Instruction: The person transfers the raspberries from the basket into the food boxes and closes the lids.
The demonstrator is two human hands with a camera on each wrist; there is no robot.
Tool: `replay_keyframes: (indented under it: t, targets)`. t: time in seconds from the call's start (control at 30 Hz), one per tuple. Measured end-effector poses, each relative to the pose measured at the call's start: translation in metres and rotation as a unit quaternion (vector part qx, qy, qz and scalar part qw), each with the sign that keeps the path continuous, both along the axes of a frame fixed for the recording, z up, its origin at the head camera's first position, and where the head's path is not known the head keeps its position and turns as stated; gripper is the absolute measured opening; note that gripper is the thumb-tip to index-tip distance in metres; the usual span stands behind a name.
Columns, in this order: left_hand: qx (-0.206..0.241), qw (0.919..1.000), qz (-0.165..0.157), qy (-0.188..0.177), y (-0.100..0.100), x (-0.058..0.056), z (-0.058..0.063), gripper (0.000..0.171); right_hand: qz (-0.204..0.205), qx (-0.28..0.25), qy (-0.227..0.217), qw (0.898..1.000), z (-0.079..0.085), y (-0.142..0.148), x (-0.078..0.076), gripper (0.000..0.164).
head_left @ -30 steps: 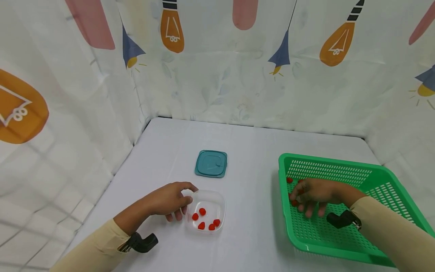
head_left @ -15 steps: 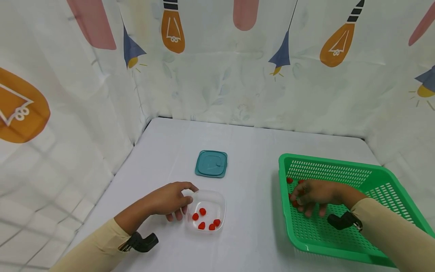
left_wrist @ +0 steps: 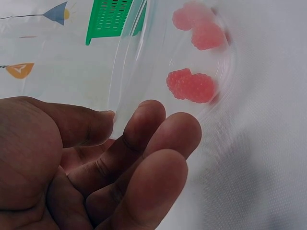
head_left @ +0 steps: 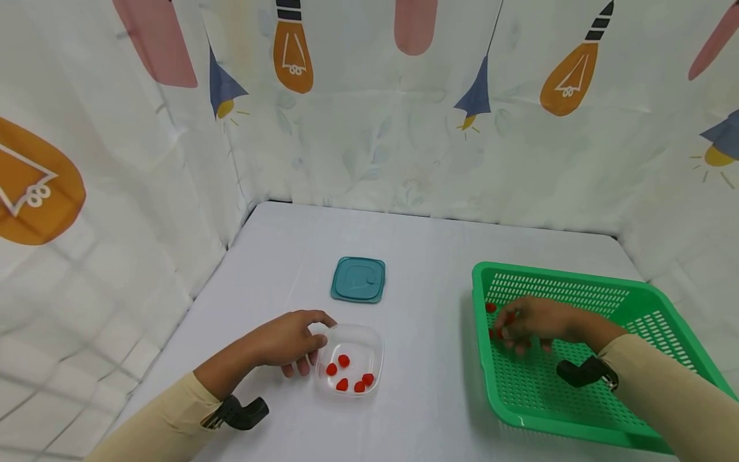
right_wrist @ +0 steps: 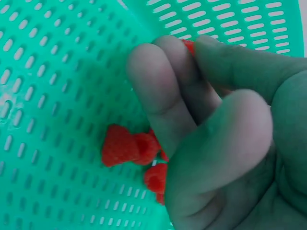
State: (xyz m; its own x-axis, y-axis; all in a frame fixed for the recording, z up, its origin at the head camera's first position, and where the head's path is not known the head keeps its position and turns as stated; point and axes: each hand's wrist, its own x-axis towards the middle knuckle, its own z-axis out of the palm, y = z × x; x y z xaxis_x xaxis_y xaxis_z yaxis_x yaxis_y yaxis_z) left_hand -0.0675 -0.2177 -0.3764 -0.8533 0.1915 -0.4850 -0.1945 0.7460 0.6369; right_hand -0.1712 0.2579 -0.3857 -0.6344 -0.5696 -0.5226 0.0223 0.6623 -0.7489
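Right hand: shifted slightly toward 12 o'clock inside the green basket since the frame half a second ago. Left hand, clear container and teal lid hold the same layout.

Location: the basket stands at 3 o'clock from the container, the lid at 12 o'clock. Five raspberries lie in the container; loose berries remain in the basket, near its 9 to 10 o'clock wall.

Hand state: the right thumb and forefinger are brought nearly together about a raspberry, of which only a red sliver shows; grip pressure cannot be told. The left hand is relaxed, fingers loosely bent, thumb and forefinger apart at the container's 10 o'clock corner, touching it without wrapping round it.

Handling: treat each berry as light, soft and easily crushed (whether fresh or imitation cannot be told). Pinch across the widest part with the finger pads, using minimum force; the bumpy skin should resist slipping. The container appears thin-walled and light, likely to flex or slide; steady it at the rim, as at 10 o'clock. The basket looks stiffer; hold it by the rim. The lid is best lifted by its edge.

Markings: no brand, label or legible writing is visible. A small moulded shape at the lid's 3 o'clock side is too small to read. The backdrop cloth carries printed bulbs and lamps, without legible lettering.
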Motion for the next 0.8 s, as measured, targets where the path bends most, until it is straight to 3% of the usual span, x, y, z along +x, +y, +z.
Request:
replay_keyframes:
  t: [0.27, 0.8]
  targets:
    - [0.005, 1.0000, -0.003, 0.007, 0.000, 0.001, 0.001, 0.033, -0.023, -0.024, 0.000, 0.999, 0.015, -0.002, -0.008, 0.022]
    - [0.000, 1.0000, -0.005, 0.006, 0.001, 0.000, 0.002, 0.034, -0.031, -0.031, -0.001, 0.999, 0.079, -0.018, -0.021, 0.027]
